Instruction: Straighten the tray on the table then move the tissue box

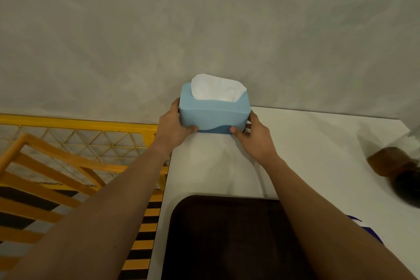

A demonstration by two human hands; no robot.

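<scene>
A light blue tissue box (212, 115) with a white tissue sticking out of its top is at the far left corner of the white table (306, 143), against the grey wall. My left hand (173, 125) grips its left end and my right hand (252, 135) grips its right end, thumbs on the front face. Whether the box rests on the table or is slightly lifted I cannot tell. A dark brown tray (227, 234) lies on the table near me, its edges roughly square with the table's edge; my right forearm crosses over it.
A brown glass bottle (395, 166), blurred, is at the table's right edge. A yellow chair (52, 166) and a yellow mesh railing (91, 136) stand left of the table over black and yellow floor stripes. A blue and white item (363, 227) peeks out beside the tray.
</scene>
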